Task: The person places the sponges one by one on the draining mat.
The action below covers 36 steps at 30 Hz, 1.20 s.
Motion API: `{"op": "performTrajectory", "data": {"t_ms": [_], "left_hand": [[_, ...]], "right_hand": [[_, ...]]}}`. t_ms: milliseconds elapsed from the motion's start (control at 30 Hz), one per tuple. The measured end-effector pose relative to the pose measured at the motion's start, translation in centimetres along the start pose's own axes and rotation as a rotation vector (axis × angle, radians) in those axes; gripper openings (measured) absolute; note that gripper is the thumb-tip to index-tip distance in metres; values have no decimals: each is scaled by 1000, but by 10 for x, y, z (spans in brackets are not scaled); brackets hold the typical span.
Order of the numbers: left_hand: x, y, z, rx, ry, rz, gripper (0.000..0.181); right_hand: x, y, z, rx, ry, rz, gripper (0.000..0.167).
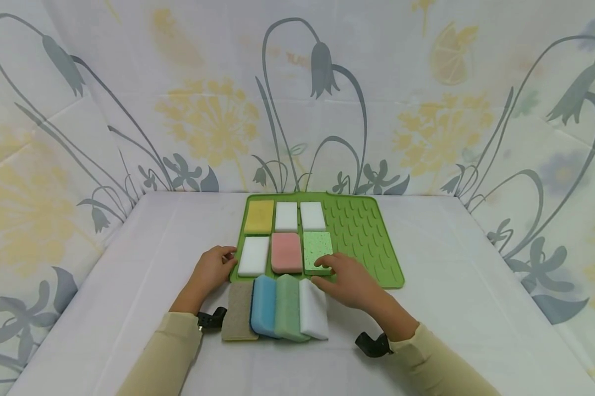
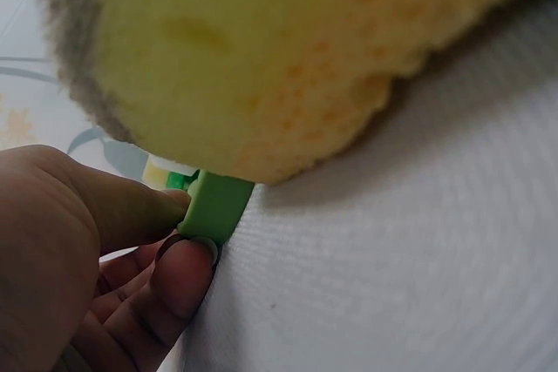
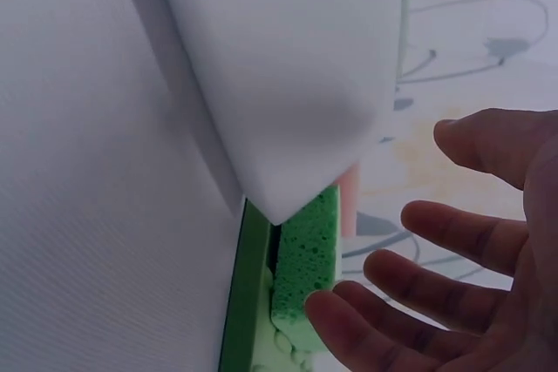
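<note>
My left hand (image 1: 211, 270) pinches the left edge of a green ribbed mat (image 1: 364, 236) between thumb and finger, as the left wrist view shows. Over the light green speckled sponge (image 1: 317, 246) is my right hand (image 1: 353, 281), its fingers spread and only loosely bent, holding nothing. That sponge lies on the mat beside a pink sponge (image 1: 286, 253) and a white sponge (image 1: 254, 256). Behind them sit a yellow sponge (image 1: 260, 216) and two more white ones, a middle one (image 1: 286, 216) and a right one (image 1: 312, 216).
Before the mat, an overlapping row holds a grey-brown sponge (image 1: 240, 311) with a yellow underside, a blue sponge (image 1: 265, 305), a pale green sponge (image 1: 289, 308) and a white sponge (image 1: 314, 309). A white cloth (image 1: 456, 264) covers the table; a flowered curtain (image 1: 297, 82) stands behind.
</note>
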State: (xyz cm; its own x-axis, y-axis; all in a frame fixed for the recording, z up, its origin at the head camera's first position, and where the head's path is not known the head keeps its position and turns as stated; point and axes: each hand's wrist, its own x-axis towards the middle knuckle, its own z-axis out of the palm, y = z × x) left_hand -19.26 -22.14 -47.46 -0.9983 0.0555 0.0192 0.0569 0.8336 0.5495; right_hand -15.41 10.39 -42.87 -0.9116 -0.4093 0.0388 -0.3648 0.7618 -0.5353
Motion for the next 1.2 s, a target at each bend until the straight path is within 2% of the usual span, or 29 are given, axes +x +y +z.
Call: {"op": "performTrajectory", "data": {"t_ms": [367, 533, 700, 967, 1200], "left_hand": [[-1, 2, -1, 10, -15, -13, 37], [-1, 2, -1, 11, -13, -13, 37], [-1, 2, -1, 3, -14, -13, 37], [-2, 3, -2, -12, -15, -18, 38], [-1, 3, -1, -15, -24, -26, 38]], "right_hand": [[-10, -4, 13, 56, -87, 19, 41], [-11, -5, 18, 67, -105, -8, 49], [-11, -6, 21, 71, -105, -2, 53], [-12, -7, 20, 119, -111, 22, 50], [-11, -3, 14, 181, -130, 74, 50]]}}
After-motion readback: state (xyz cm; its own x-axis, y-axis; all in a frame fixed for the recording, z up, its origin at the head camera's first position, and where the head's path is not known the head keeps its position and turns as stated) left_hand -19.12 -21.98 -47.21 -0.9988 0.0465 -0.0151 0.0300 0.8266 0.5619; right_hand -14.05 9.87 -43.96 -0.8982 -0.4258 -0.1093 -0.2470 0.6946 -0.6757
